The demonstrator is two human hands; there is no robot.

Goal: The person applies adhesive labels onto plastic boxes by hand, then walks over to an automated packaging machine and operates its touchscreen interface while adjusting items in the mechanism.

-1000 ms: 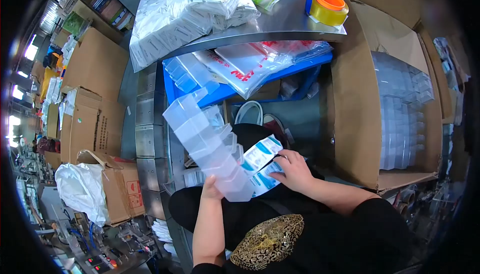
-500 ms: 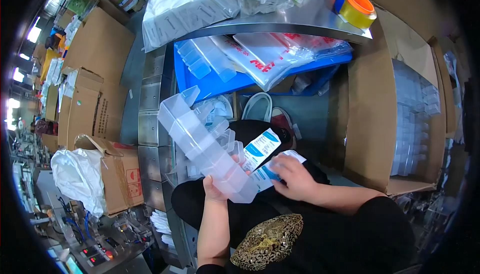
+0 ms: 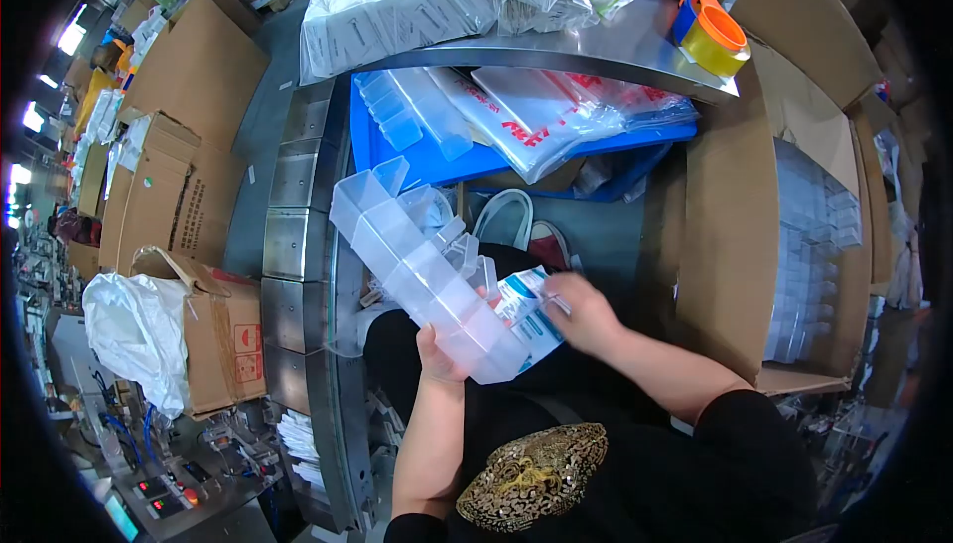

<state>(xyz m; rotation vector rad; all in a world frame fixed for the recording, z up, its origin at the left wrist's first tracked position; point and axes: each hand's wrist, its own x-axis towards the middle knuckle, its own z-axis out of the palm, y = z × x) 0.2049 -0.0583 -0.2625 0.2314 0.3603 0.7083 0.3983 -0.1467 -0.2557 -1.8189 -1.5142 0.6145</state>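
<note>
A long translucent plastic compartment box (image 3: 417, 260) with several flip lids standing up lies at a slant in my left hand (image 3: 439, 356). My left thumb presses its near side, and the other fingers reach around underneath, partly hidden. Beside the box's lower end is a blue-and-white printed leaflet (image 3: 536, 330), its left part hidden behind the box. The fingers of my right hand (image 3: 588, 317) are pinched at the leaflet's upper right edge, slightly blurred.
A metal shelf (image 3: 596, 42) ahead carries bagged white packs (image 3: 397, 22) and a tape dispenser (image 3: 710, 29). Beneath it, a blue tray (image 3: 372, 141) holds plastic bags and clear boxes. An open carton (image 3: 730, 245) with stacked clear boxes stands right; other cartons (image 3: 179, 191) stand left.
The leaflet's spread-out parts have come together beside the box. My right hand has moved slightly up to its upper edge. The box has shifted a little up and right in view.
</note>
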